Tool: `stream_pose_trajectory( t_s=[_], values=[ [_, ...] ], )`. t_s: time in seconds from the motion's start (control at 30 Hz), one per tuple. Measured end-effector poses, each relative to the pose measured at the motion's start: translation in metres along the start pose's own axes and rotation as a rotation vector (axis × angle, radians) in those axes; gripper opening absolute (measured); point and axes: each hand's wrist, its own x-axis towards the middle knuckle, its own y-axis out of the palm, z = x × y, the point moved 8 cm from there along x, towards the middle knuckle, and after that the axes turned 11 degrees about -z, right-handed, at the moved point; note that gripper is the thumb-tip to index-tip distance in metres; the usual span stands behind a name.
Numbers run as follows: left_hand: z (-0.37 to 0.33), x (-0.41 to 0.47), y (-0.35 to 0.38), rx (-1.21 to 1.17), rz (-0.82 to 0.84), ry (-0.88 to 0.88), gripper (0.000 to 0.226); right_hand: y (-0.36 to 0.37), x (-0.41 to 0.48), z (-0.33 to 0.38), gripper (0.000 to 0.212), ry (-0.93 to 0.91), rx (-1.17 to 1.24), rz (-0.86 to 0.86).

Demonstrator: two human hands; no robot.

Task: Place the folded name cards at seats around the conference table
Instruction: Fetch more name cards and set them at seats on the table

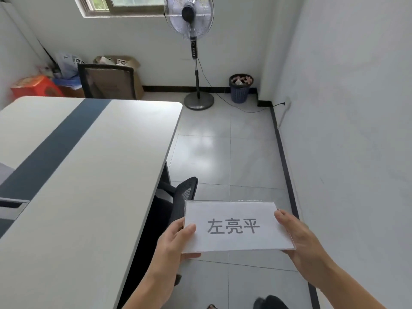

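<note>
A white name card printed with 3 dark characters is held over the tiled floor, gripped at its edges by the left hand and right hand. Beside it, a black chair is tucked under the table. Farther off, a fan is seen.

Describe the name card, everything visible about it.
The name card is a white rectangular sheet with three dark printed characters, apparently inside a clear holder whose edges show at the top and bottom right. It is held tilted, face up toward the camera, over the tiled floor right of the table. The left hand grips its left edge, thumb on the face; the right hand grips its right edge.
</note>
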Motion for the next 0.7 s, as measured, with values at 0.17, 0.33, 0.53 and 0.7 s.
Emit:
stream_pose_trajectory(
  t_s=[0.17, 0.33, 0.53, 0.7],
  values=[
    [-0.021, 0.059, 0.013, -0.034, -0.055, -0.012, 0.052, 0.009, 0.075, 0.031, 0.085, -0.003, -0.035, 0.049],
    [-0.040, 0.119, 0.024, -0.088, -0.176, -0.036, 0.061, 0.033, 0.167, 0.066, 0.084, 0.044, -0.086, 0.204],
    [-0.074, 0.165, 0.010, -0.185, -0.363, -0.051, 0.064, 0.107, 0.256, 0.120, 0.048, 0.070, -0.200, 0.462],
    [-0.092, 0.156, -0.045, -0.166, -0.525, -0.058, 0.056, 0.198, 0.278, 0.143, 0.017, 0.014, -0.390, 0.737]
  ],
)
